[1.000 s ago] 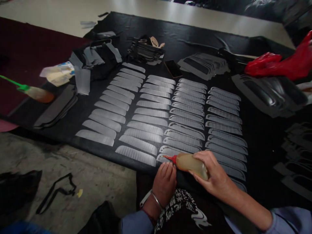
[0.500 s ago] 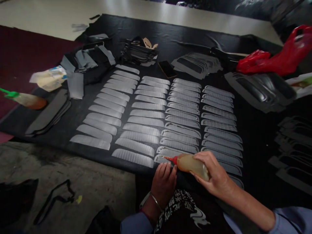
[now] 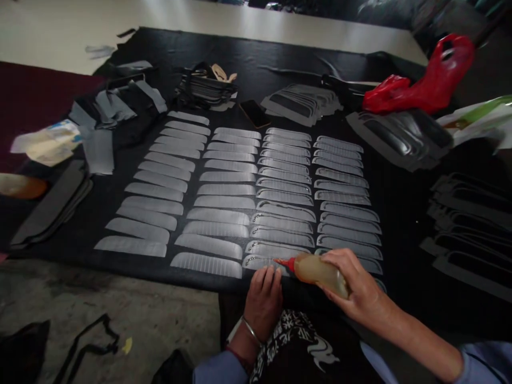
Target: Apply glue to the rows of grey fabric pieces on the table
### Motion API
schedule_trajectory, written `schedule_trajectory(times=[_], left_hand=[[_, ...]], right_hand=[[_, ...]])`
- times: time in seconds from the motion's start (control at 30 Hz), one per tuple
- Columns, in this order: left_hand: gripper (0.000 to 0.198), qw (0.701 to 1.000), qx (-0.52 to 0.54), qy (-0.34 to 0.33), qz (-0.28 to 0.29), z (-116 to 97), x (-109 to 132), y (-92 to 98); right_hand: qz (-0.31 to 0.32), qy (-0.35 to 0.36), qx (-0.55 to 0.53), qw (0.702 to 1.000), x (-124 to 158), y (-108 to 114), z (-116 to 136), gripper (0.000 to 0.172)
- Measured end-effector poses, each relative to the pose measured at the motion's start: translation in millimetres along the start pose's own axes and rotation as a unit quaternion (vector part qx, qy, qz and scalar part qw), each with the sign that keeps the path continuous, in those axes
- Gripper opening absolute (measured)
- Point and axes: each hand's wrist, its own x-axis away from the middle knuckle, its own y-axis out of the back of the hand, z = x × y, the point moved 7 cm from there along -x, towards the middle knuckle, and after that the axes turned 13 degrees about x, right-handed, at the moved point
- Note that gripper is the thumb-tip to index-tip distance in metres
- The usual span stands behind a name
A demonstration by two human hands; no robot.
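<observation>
My right hand (image 3: 358, 285) is wrapped round a squeeze bottle (image 3: 318, 271) of yellowish liquid, probably glue, tilted with its red nozzle pointing left. The nozzle tip is at the nearest grey curved strip (image 3: 259, 262) of the third column. A wet, shiny line runs along that strip's rounded edge. My left hand (image 3: 264, 293) lies flat at the table's near edge, fingers stretched and fingertips at the strip's lower side. Several grey strips lie in four columns; those in the two right columns carry dark or shiny lines along their curved edges, while the left columns look dry.
A phone (image 3: 255, 113) lies behind the columns, between piles of black parts (image 3: 208, 88) and grey cut pieces (image 3: 302, 101). A red plastic bag (image 3: 420, 90) is at the right. Another bottle (image 3: 22, 185) lies at the left, beside long grey pieces (image 3: 52, 205).
The nozzle has moved right along the nearest strip, and the shiny line behind it is longer. My left hand stays near the strip. The whole view has turned slightly right.
</observation>
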Motion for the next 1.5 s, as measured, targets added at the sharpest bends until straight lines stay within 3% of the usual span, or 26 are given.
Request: schedule_trajectory(times=[0.17, 0.43, 0.67, 0.9, 1.1, 1.3, 1.5], left_hand=[[0.031, 0.999, -0.007, -0.032, 0.010, -4.3, -2.9, -2.9], [0.037, 0.998, -0.001, -0.001, 0.061, -6.4, -7.5, -3.2], [0.033, 0.999, 0.004, -0.008, 0.045, -9.7, -7.8, -6.8], [0.029, 0.997, 0.013, -0.059, 0.053, -17.8, -11.7, -13.6], [0.039, 0.993, 0.006, -0.034, 0.109, -18.6, -18.2, -14.9], [0.041, 0.992, -0.016, -0.036, 0.118, -19.9, -19.3, -17.8], [0.039, 0.992, -0.021, -0.034, 0.121, -19.9, -18.3, -19.1]], right_hand=[[-0.011, -0.016, -0.001, 1.000, 7.6, 4.5, -3.9, 0.038], [-0.011, -0.052, -0.011, 0.999, 23.3, 6.1, -14.9, 0.040], [-0.027, -0.070, -0.011, 0.997, 33.7, 14.1, -17.9, 0.038], [-0.035, -0.096, -0.007, 0.995, 49.8, 10.9, -27.8, 0.043], [-0.050, -0.131, -0.002, 0.990, 60.8, 12.8, -34.4, 0.045], [-0.043, -0.158, 0.001, 0.986, 69.8, 16.9, -37.8, 0.046], [-0.086, -0.171, -0.026, 0.981, 85.0, 16.2, -42.3, 0.049]])
